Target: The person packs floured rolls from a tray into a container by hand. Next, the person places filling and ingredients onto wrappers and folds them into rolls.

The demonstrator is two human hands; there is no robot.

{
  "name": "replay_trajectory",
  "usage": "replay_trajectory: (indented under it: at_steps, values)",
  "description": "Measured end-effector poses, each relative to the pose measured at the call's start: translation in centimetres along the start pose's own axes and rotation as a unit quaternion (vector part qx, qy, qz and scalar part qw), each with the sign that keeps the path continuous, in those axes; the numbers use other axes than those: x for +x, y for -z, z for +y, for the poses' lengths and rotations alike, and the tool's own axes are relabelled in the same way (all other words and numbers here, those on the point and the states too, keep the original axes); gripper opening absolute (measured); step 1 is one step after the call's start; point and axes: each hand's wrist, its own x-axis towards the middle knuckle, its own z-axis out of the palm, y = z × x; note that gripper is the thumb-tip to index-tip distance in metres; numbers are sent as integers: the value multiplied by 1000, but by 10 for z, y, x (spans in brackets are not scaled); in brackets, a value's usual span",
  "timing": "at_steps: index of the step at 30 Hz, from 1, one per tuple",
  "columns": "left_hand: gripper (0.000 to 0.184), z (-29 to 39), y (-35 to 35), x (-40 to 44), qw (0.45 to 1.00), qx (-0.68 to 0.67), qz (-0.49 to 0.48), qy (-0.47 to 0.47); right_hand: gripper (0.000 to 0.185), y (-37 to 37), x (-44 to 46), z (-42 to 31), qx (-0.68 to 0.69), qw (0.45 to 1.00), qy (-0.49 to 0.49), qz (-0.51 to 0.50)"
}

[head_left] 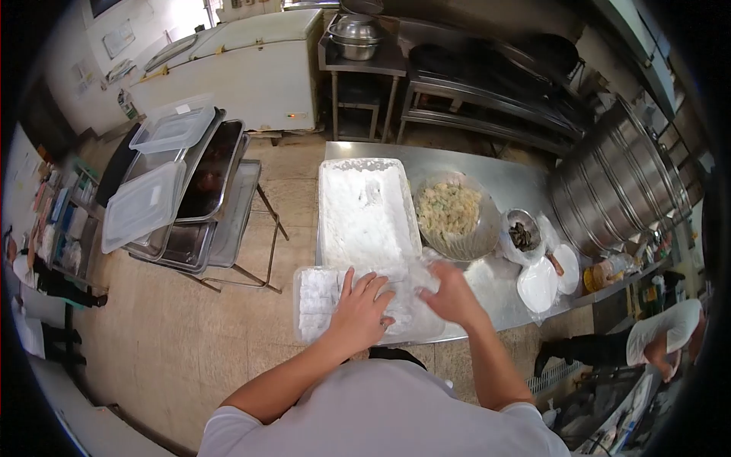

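Observation:
My left hand (359,311) lies palm down with fingers spread on white floury pieces in a clear plastic container (298,324) at the table's front edge. Just right of it, my right hand (451,293) is over a sheet of clear plastic (426,324); its fingers are bent and slightly blurred, and what they hold, if anything, is unclear. Behind both hands lies a large tray of white flour (354,217). A steel bowl of chopped, pale filling (451,212) stands to the right of that tray.
A small bowl of dark pieces (522,234), white plates (537,285) and an oil bottle (605,273) are at the right, near stacked steel steamers (613,183). Trays and lids (145,206) rest on a rack at the left. A person (659,335) bends at the far right.

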Motion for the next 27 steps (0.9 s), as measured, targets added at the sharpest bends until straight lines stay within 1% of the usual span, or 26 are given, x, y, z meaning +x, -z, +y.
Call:
replay_trajectory:
  at_steps: [2, 5, 8, 9, 11, 14, 15, 17, 18, 19, 20, 21, 24, 26, 27]
  values:
    - [53, 0, 0, 4, 1000, 5, -2, 18, 59, 5, 30, 24, 16, 999, -3, 40]
    - [54, 6, 2, 5, 999, 10, -6, 41, 49, 13, 85, 25, 69, 997, -42, -8]
    - [54, 13, 6, 3, 998, -2, 9, 70, 42, -31, 148, 82, 25, 981, 68, -178]
    - [53, 16, 8, 2, 996, -16, 23, 84, 41, -46, 165, 90, 22, 957, 67, -280]
    - [51, 19, 10, -1, 992, -28, 55, 114, 41, -81, 192, 89, 13, 878, 67, -473]
    - [48, 18, 10, -8, 981, -17, 105, 160, 40, -128, 201, 80, -15, 844, 65, -532]
    - [47, 16, 7, -12, 977, -11, 121, 173, 39, -153, 216, 100, -46, 857, 198, -474]
    - [45, 16, 2, -20, 968, 5, 152, 198, 37, -182, 250, 124, -98, 916, 242, -304]
    - [45, 16, -1, -24, 963, 16, 169, 209, 33, -149, 255, 97, -44, 960, 111, -255]
    - [44, 16, -3, -26, 957, 27, 187, 219, 30, -144, 272, 89, -133, 972, 49, -188]
    - [43, 17, -4, -27, 954, 32, 192, 226, 32, -145, 286, 96, -191, 976, 48, -92]
    - [43, 18, -6, -28, 951, 37, 198, 233, 36, -135, 297, 93, -220, 973, 3, -73]
    - [41, 19, -10, -28, 945, 46, 214, 242, 38, -144, 316, 113, -198, 975, -54, -87]
    - [40, 18, -11, -27, 944, 48, 219, 244, 44, -168, 322, 131, -172, 977, 4, -123]
    - [39, 17, -12, -26, 943, 47, 218, 247, 46, -167, 317, 121, -153, 977, 29, -149]
